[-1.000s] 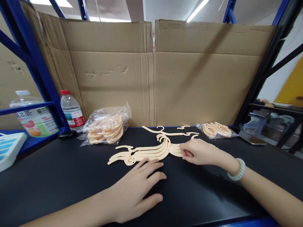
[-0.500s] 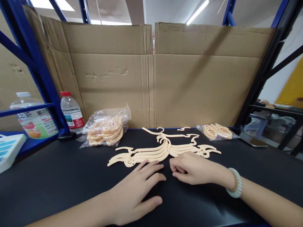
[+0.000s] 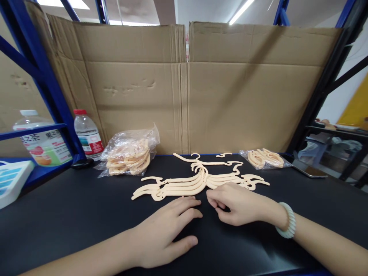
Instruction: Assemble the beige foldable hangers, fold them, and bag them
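A fanned stack of cream plastic hangers [image 3: 198, 183] was seen just beyond both hands on the black matte tabletop [image 3: 71, 218], which was backed by brown cardboard sheets [image 3: 184, 88] and blue steel racking [image 3: 43, 80]. The left hand [image 3: 165, 232] was laid flat and open, holding nothing; the right hand [image 3: 240, 203] was loosely curled, empty, beside the hangers.

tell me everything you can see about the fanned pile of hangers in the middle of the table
The hangers are small, thin and cream-coloured, plastic by the look, each with a hook and curled arm tips. They lie flat on the black table, overlapping in a fan with hooks gathered near the middle. One more lies apart just behind. The left hand rests flat in front, fingertips at the pile's near edge; the right hand, loosely curled, sits at its right half. Neither grips one.
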`<state>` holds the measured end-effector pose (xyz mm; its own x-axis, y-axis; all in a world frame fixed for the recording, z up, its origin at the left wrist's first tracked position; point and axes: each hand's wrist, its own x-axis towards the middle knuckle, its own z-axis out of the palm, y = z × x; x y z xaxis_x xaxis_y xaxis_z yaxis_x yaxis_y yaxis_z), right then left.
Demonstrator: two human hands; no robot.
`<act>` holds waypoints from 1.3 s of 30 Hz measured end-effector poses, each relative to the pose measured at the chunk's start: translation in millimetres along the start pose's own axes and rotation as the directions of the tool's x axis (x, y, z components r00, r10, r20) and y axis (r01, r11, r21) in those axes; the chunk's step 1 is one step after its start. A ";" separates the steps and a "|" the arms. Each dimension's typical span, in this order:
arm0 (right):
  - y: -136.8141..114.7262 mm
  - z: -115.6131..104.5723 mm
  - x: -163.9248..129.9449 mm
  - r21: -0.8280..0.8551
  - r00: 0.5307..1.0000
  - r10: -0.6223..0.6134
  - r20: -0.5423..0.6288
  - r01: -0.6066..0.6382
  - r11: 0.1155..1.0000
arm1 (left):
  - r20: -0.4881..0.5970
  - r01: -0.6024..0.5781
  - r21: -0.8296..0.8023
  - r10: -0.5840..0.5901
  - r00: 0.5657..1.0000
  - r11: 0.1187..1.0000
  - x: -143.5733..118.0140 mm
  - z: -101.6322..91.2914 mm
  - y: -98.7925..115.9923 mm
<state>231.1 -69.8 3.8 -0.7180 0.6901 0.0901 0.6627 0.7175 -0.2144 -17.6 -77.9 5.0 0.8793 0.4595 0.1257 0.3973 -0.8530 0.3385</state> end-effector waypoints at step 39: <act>-7.0 -0.3 0.2 -0.034 0.999 0.003 0.035 -0.002 0.999 | 0.009 -0.024 0.026 0.023 1.000 0.999 -1.3 1.5 -2.4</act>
<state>226.4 -74.6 5.6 -0.7230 0.6886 0.0557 0.6709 0.7191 -0.1809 -19.2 -76.8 2.6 0.8906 0.4373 0.1252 0.3833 -0.8697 0.3111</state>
